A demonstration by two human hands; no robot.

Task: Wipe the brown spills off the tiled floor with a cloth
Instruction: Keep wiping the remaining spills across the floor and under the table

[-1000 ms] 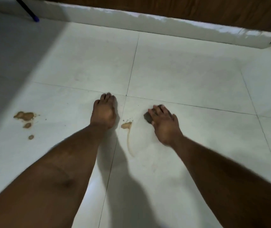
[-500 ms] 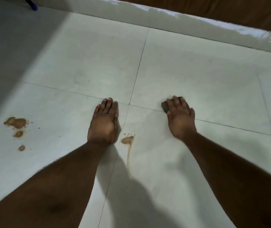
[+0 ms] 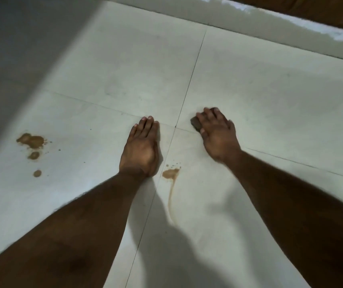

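1. Cloth [image 3: 195, 124] — a small dark wad, mostly hidden under the right hand [image 3: 218, 136]; only its left edge shows, lying on the tiled floor [image 3: 270, 104] just beyond and to the right of the tile-joint crossing [image 3: 175, 126].
2. Right hand — palm down over the cloth, fingers spread and laid flat on top of it, pressing rather than gripping, as far as the blurred view allows.
3. Left hand [image 3: 142, 148] — flat on the floor just left of the crossing, fingers straight and close together, holding nothing.
4. Brown spill, central [image 3: 170, 173] — a small puddle with a thin trail running toward the camera, on the near side of the crossing, between the two forearms and just beside the left wrist; apart from the cloth.
5. Brown spill, left group [image 3: 31, 140] — one large blotch with two smaller round drops below it, well to the left of the crossing.
6. Skirting [image 3: 291, 32] — pale band along the far edge of the floor, well beyond the crossing.
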